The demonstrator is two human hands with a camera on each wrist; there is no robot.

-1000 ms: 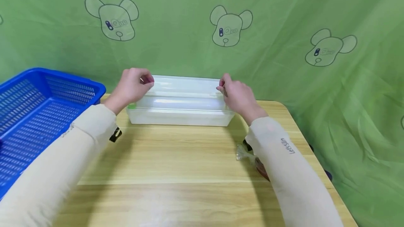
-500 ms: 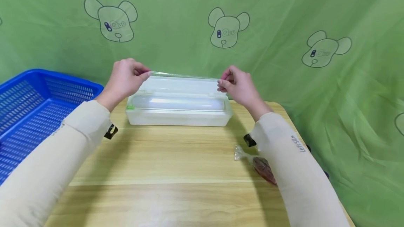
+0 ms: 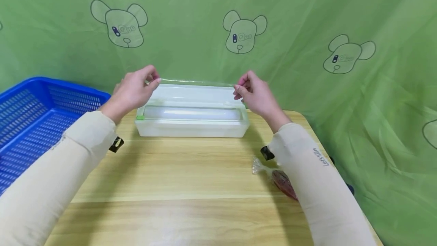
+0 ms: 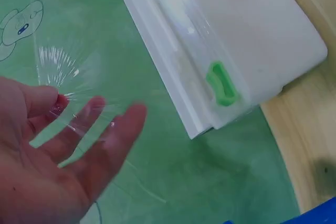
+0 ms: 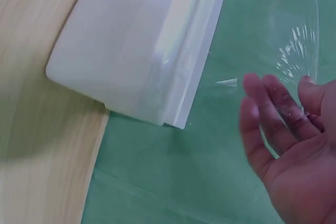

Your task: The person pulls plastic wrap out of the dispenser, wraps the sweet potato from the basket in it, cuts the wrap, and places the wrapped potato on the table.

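A white cling film dispenser (image 3: 191,129) stands at the back of the table, its lid raised and the film roll (image 3: 191,113) showing inside. My left hand (image 3: 133,88) pinches one corner of the clear cling film (image 3: 194,82) between thumb and index finger, the other fingers spread loosely in the left wrist view. At the opposite corner my right hand (image 3: 256,94) pinches the same edge. The film is stretched between both hands above the raised lid, with creases (image 4: 56,66) fanning out from the left pinch. A green tab (image 4: 223,84) sits at the dispenser's left end.
A blue plastic basket (image 3: 61,81) stands at the left. Near my right forearm lies a dark red item (image 3: 284,183) in clear plastic wrap, partly hidden by the sleeve. A green printed curtain (image 3: 191,22) hangs right behind the wooden table (image 3: 177,174).
Both hands have risen from the dispenser's lid, drawing the film's edge up above it. My left hand has also shifted slightly left. More of the wrapped red item shows.
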